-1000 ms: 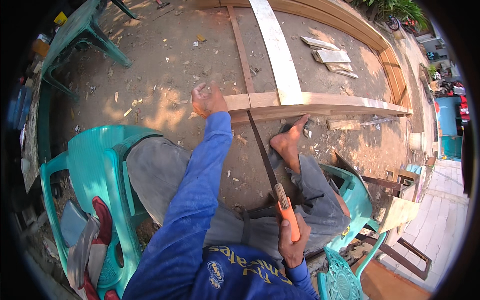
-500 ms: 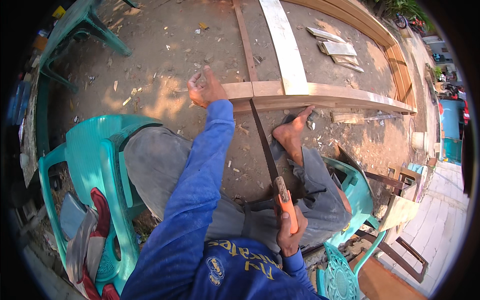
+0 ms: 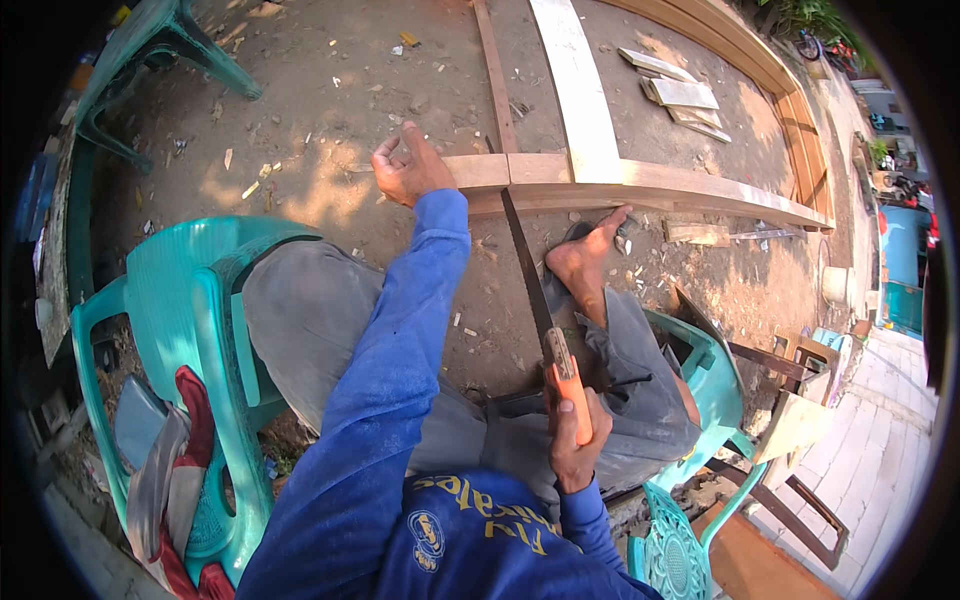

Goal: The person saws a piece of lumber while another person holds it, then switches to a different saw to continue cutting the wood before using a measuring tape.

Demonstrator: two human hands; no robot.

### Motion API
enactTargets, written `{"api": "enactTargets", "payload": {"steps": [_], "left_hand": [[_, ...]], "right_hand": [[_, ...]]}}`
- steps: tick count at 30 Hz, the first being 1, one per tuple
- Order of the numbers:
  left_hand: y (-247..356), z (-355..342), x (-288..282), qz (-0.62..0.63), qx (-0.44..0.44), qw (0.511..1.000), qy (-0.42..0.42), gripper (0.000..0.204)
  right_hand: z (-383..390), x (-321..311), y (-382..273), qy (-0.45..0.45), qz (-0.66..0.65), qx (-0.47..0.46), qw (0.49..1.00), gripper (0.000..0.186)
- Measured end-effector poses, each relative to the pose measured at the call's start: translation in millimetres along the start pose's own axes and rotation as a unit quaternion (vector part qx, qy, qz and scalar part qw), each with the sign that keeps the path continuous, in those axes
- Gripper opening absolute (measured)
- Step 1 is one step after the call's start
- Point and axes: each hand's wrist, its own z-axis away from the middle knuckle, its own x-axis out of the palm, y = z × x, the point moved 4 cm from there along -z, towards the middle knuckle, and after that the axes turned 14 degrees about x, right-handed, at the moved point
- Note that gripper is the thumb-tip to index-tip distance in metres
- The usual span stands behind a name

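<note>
My right hand (image 3: 580,437) is closed around the orange handle of a handsaw (image 3: 528,265), low in front of my body. The saw's dark blade slants up and away, its far end meeting the near edge of a wooden beam (image 3: 700,185) just below a thin line across the wood. Left of that line, my left hand (image 3: 412,172) rests over the beam's left end with its fingers apart and loosely curled past the far edge. My bare foot (image 3: 580,255) is by the beam's near side, right of the blade.
A pale plank (image 3: 577,90) lies across the beam, and a narrow strip (image 3: 495,75) runs beside it. Short boards (image 3: 685,95) are piled beyond. Green plastic chairs (image 3: 175,290) stand left and right; a cloth (image 3: 180,470) hangs on the left one. A green stool (image 3: 170,50) is at the far left.
The right hand and saw handle have shifted slightly up and away from my body, the blade moving a little further along the beam. The left hand stays in place on the beam's end.
</note>
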Motion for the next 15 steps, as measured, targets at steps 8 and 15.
{"api": "enactTargets", "payload": {"steps": [8, 15], "left_hand": [[-15.7, 19.1, 11.4, -0.048, 0.032, 0.997, -0.053, 0.031], [4.4, 6.9, 6.5, -0.008, 0.019, 0.999, -0.042, 0.031]], "right_hand": [[-149.5, 102.5, 43.5, 0.045, -0.047, -0.119, 0.991, 0.023], [-149.7, 120.3, 30.3, 0.045, -0.11, -0.146, 0.982, 0.023]]}}
